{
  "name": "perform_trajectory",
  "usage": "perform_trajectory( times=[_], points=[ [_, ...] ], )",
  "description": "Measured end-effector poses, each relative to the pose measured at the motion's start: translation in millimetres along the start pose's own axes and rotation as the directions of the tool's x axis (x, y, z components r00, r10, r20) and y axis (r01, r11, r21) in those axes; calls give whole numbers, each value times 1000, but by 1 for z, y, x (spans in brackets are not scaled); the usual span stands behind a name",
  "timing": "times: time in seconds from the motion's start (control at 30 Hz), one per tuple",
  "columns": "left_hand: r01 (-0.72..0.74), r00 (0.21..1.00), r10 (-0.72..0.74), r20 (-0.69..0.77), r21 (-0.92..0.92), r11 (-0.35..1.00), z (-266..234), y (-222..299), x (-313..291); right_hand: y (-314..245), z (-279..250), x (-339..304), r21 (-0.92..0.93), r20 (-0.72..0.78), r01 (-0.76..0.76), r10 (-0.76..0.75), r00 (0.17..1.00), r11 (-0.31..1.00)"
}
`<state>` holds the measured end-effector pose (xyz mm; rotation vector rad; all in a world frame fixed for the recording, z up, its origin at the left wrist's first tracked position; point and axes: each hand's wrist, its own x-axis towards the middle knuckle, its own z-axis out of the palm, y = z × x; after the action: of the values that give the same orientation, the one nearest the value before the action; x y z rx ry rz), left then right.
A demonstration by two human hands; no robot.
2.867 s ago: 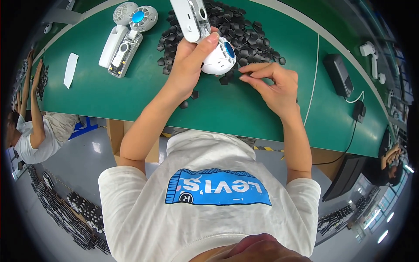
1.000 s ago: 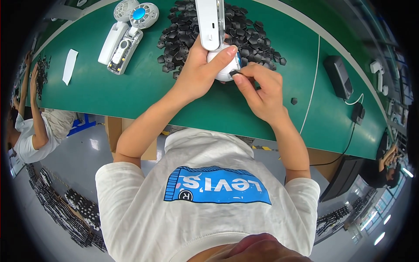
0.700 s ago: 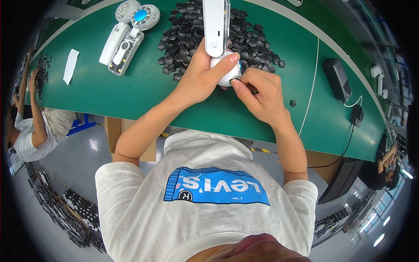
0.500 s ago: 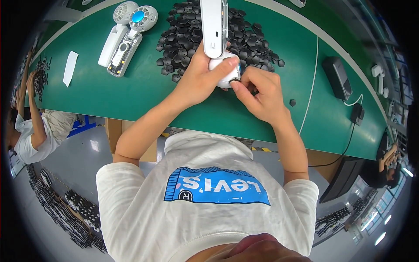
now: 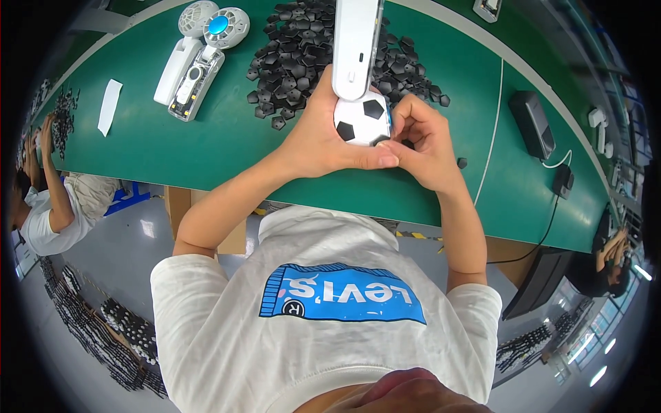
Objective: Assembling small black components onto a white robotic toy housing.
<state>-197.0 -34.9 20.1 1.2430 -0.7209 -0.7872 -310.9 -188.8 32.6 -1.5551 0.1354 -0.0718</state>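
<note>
My left hand (image 5: 318, 141) is wrapped round the round head of a white handheld fan (image 5: 354, 48), whose long handle points away from me. Black pentagons on the white head (image 5: 359, 125) give it a football pattern. At the head's lower right edge, both thumbs meet by one black pentagon, partly covered. My right hand (image 5: 428, 141) is closed beside that edge, a dark piece, seemingly a black pentagon (image 5: 407, 144), showing between its curled fingers. Just beyond the hands spreads a heap of loose black pentagon pieces (image 5: 292, 58).
Another white fan, opened up (image 5: 196, 79), lies at the far left of the green table (image 5: 227, 151), near a white paper strip (image 5: 110, 107). One loose pentagon (image 5: 462, 163) sits right of my hand. A black box-shaped device (image 5: 531, 124) with a cable stands farther right. People work at both sides.
The fan has shifted slightly right and turned, so its patterned head now faces up. My left thumb has moved from across the head to its near edge, beside the right thumb.
</note>
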Motion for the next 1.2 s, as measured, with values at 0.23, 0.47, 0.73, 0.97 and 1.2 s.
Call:
perform_trajectory(
  times=[0.23, 0.47, 0.73, 0.97, 1.2],
  points=[
    [-100, 994, 94, 58, 118, 988, -2, -8, -3, 6, -1, -4, -117, 22, 112, -110, 994, 987],
    [-112, 993, 107, 45, 135, 985, 5, -6, -5, 17, -1, -11, -156, 40, 175, -170, 985, 972],
    [-130, 991, 131, -12, 89, 988, 5, -5, -11, 12, 10, -7, -63, -53, 185, -188, 981, 981],
    [-168, 985, 162, 53, 152, 974, -1, -7, 0, 11, 1, -7, 74, -22, 78, -76, 997, 994],
    [-7, 995, 28, 92, -222, 975, 11, 4, -2, -17, -31, -1, 243, 174, -16, -27, 984, 970]
  ],
)
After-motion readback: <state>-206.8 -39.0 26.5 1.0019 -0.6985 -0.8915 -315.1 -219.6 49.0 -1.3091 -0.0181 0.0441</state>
